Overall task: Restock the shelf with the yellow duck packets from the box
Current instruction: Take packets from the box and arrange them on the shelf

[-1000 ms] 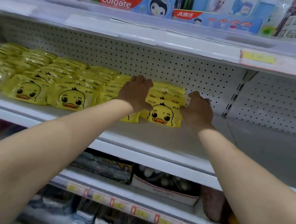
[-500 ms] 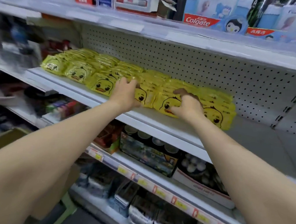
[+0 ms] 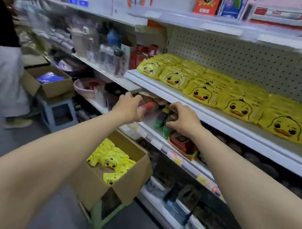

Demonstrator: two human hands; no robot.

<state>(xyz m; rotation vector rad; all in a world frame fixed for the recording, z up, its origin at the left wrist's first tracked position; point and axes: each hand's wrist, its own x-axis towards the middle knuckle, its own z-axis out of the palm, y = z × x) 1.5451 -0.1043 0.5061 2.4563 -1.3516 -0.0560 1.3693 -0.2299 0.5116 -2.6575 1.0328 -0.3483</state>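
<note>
Head view: shop aisle, grey floor (image 3: 3,145), long white metal shelving down the right side w/ a perforated back panel (image 3: 245,64). The mid shelf (image 3: 238,131) carries the yellow duck packets (image 3: 238,106), several rows deep, lying flat and overlapping, front row at the shelf edge; each is glossy yellow w/ a cartoon duck face, black eyes, orange bill. Upper shelf (image 3: 193,23) has boxed goods, labels blurred. Lower shelf (image 3: 175,158) has yellow/red price tags on its rim and mixed small items, too blurred to name. The box (image 3: 132,177) is open brown cardboard, flaps out, sitting on a green stool (image 3: 98,219) just beside the shelving, below the arms; more duck packets (image 3: 112,158) are heaped loosely inside. Left hand (image 3: 128,108) and right hand (image 3: 183,121) are both out in front of the lower shelf's opening, below the duck shelf's edge, apart from each other; fingers loosely curled on both, nothing seen in them, not touching any packet. Further left, a second cardboard box (image 3: 50,85) w/ smth blue inside sits on a grey-blue stool (image 3: 59,114). Another person (image 3: 5,43), dark top and light bottoms, stands at far left w/ an arm out toward the shelving, blurred.
</note>
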